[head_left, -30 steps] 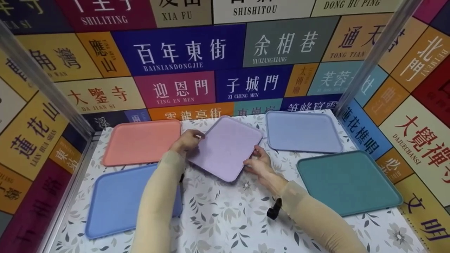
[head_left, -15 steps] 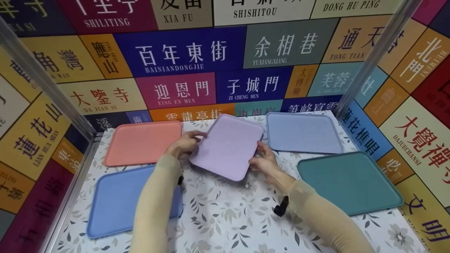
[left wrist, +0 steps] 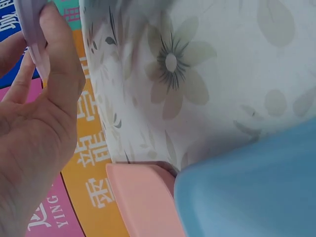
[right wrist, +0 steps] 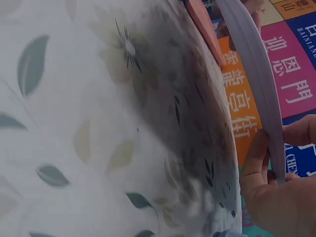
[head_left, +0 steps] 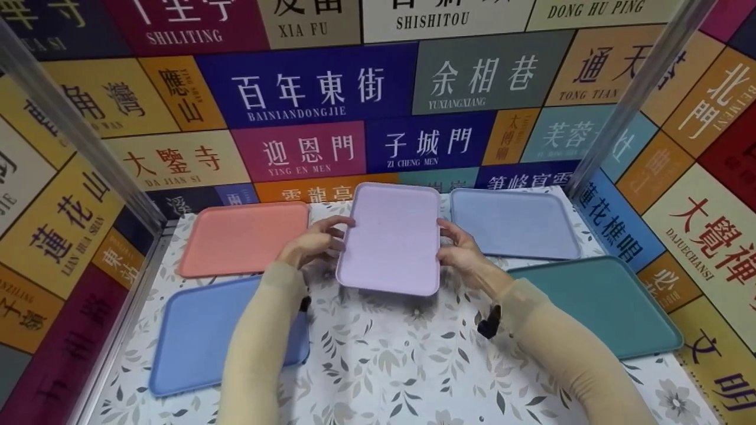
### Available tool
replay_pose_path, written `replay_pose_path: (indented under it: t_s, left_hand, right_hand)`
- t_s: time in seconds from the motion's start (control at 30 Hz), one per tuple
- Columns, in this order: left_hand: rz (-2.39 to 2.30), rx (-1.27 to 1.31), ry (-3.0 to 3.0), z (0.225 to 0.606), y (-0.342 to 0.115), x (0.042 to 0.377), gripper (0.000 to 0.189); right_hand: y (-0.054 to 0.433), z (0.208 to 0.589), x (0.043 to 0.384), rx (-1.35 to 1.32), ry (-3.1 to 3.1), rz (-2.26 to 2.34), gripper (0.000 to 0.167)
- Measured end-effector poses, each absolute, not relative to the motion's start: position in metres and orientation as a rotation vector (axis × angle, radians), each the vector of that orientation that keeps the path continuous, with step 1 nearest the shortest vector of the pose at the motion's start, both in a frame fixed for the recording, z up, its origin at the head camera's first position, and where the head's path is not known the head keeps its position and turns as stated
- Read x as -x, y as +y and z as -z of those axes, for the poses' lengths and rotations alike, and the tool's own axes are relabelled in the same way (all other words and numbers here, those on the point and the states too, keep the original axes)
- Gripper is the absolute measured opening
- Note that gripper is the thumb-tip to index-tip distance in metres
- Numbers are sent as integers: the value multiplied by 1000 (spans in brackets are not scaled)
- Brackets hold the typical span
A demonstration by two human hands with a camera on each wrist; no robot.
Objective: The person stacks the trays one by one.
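Note:
A light purple tray (head_left: 391, 239) is held between my two hands, raised above the tablecloth, its long sides running away from me. My left hand (head_left: 316, 241) grips its left edge. On the opposite edge my right hand (head_left: 463, 251) pinches the rim, thumb on one face and fingers on the other, as the tray's edge (right wrist: 269, 98) in the right wrist view shows. In the left wrist view the left hand (left wrist: 42, 113) holds a corner stretch of the purple rim (left wrist: 32, 29).
A coral tray (head_left: 245, 239) and a blue tray (head_left: 195, 336) lie at the left, the blue one partly behind my left sleeve. A periwinkle tray (head_left: 514, 223) and a green tray (head_left: 608, 307) lie at the right. Sign-covered panels (head_left: 301, 82) stand around the floral tablecloth (head_left: 384, 366).
The purple tray has turned from a diagonal to nearly straight, with both hands still holding it. My right hand has shifted right and up along with its edge.

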State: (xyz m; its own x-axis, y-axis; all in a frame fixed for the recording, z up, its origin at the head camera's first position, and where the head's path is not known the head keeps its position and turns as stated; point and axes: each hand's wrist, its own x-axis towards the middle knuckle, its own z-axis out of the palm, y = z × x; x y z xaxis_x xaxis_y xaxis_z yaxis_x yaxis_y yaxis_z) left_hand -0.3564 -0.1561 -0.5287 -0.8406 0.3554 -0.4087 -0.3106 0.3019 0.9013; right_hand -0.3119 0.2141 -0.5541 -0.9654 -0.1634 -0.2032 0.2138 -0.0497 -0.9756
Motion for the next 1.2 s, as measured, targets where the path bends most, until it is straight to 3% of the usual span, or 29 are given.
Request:
replay_pose_path:
  t_s: [0.33,1.2]
  left_hand:
    - [-1679,-113,2048,531,-150,349,72]
    - [-1572,118,2275,566,-133,333,77]
  right_hand:
    - [225,550,337,51,2021,1980,103]
    - [222,584,363,104,2126,1757,102]
